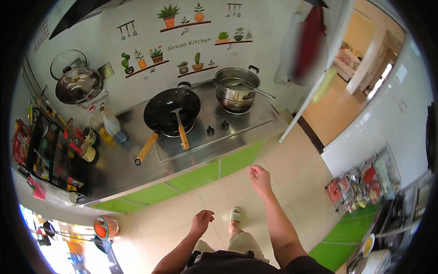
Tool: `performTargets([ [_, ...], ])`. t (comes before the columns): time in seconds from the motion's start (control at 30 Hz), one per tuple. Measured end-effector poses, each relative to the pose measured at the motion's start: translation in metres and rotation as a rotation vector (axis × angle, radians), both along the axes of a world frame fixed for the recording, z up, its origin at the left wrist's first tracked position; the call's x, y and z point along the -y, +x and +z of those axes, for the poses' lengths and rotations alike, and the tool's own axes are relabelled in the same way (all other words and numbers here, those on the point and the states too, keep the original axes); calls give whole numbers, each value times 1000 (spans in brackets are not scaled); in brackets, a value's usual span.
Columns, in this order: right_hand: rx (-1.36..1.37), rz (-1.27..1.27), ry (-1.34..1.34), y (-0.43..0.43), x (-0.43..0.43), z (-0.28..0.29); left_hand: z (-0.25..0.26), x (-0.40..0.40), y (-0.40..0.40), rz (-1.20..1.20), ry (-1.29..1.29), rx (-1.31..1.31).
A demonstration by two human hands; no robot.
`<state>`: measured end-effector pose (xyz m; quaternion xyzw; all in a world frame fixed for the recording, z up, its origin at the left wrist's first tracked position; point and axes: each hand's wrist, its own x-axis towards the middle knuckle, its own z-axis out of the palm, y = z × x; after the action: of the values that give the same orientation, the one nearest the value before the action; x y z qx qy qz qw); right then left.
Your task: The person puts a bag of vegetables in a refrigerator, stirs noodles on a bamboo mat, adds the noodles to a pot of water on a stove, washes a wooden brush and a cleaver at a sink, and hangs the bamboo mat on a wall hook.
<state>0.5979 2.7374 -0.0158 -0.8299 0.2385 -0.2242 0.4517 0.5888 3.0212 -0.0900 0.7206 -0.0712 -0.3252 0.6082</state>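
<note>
My left hand [202, 222] hangs over the tiled floor in front of my body, its fingers curled in and nothing seen in it. Farther forward, my right hand [259, 178] is loosely curled too, near the green cabinet front but apart from it. Before me a black wok [160, 109] sits on the left burner of the gas stove. A spatula [183, 135] with a wooden handle rests in it. On the right burner stands a steel pot [236, 102] with a second steel piece on top. A metal-handled utensil [263, 92] lies across its rim.
Bottles [114, 128] and a black seasoning rack [56, 154] crowd the counter's left end. A lidded pan [79, 85] hangs on the wall. An orange-lined bin [101, 228] is on the floor at left. To the right are a doorway [318, 120] and a rack of bags [359, 186].
</note>
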Motion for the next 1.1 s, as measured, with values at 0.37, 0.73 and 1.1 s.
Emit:
performTargets([
  [0.37, -342, 207, -464, 264, 79, -65, -4, 52, 14, 251, 158, 0],
  [0.73, -481, 517, -1133, 312, 92, -88, -56, 14, 7, 576, 63, -112],
  [1.1, -346, 706, -1381, 297, 93, -77, -82, 13, -23, 666, -82, -275],
])
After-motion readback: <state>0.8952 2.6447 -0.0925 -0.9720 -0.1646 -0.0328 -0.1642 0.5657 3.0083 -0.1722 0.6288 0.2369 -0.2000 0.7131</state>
